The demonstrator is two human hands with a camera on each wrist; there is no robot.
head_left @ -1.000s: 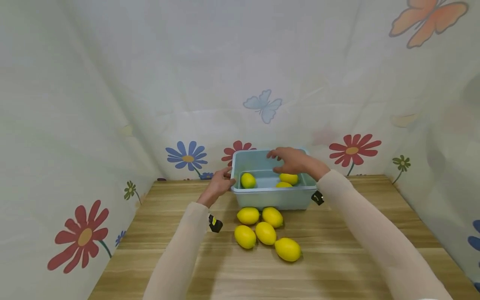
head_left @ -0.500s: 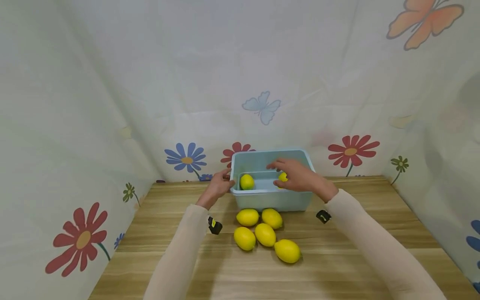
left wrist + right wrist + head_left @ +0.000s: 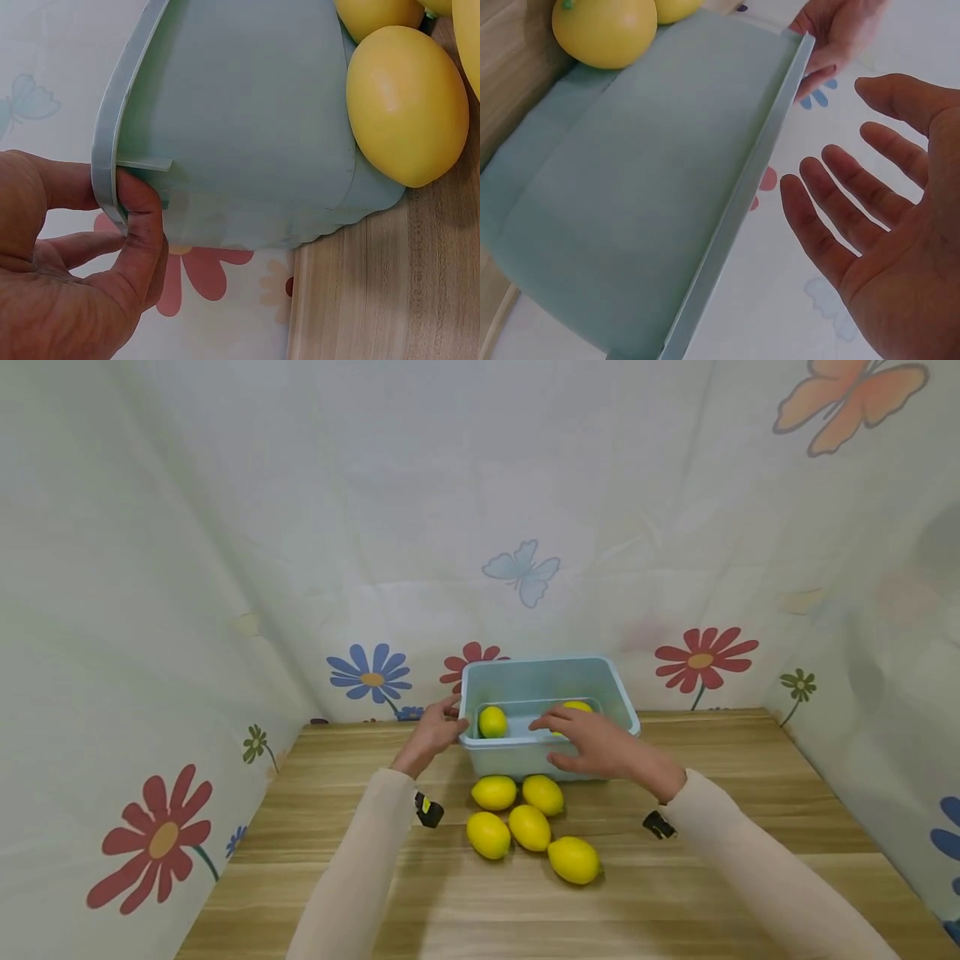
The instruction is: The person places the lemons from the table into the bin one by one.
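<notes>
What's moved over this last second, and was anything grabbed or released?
The right hand drew back toward the person, from above the inside of the bin to over its near rim. Nothing was visibly grabbed or released. Unchanged: the left hand grips the bin's left rim, and five lemons lie in front.

Pale, creased cloth walls [image 3: 375, 493] printed with flowers [image 3: 701, 661] and butterflies [image 3: 522, 572] enclose a wood-grain tabletop [image 3: 660, 893] on three sides

In the head view, the right hand [image 3: 596, 747] partly hides lemons [image 3: 577, 705] at the bin's [image 3: 517, 680] right; their number cannot be told. The left wrist view's edges cut off the left hand [image 3: 79, 292], the bin and other lemons [image 3: 379, 16].
</notes>
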